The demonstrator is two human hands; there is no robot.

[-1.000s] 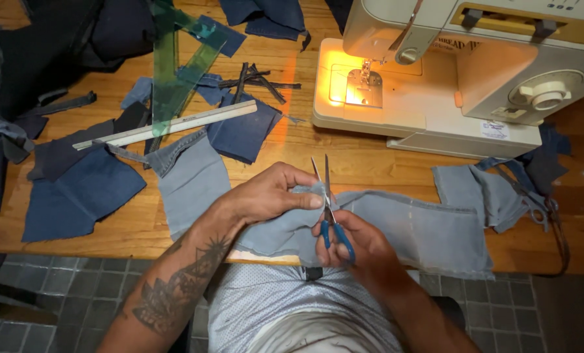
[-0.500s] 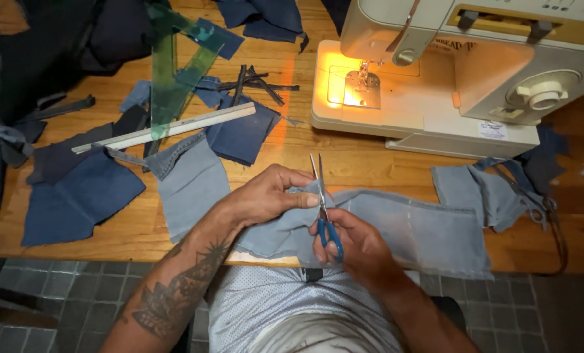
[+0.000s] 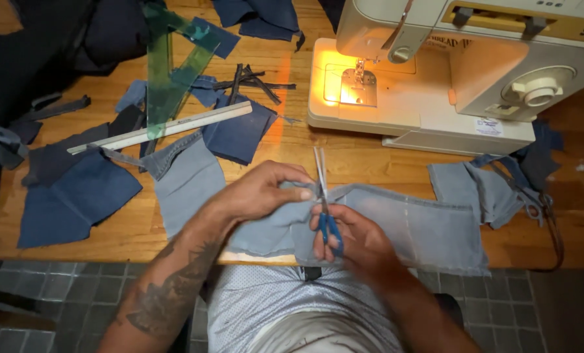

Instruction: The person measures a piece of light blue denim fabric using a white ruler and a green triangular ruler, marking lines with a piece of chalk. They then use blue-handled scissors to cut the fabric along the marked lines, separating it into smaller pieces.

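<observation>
Scissors (image 3: 323, 196) in right hand (image 3: 351, 238); left hand (image 3: 262, 189) pinching denim (image 3: 396, 222)

Wooden table (image 3: 370, 160), cream sewing machine (image 3: 449, 78) (lamp lit), denim scraps (image 3: 76, 196), pale ruler (image 3: 161, 127), green set square (image 3: 168, 72)

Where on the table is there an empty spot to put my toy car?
Bare wooden table shows between the cream sewing machine and the light denim piece being cut with the blue-handled scissors. The left side is crowded: dark blue fabric scraps, a wooden ruler and a green plastic triangle.
</observation>
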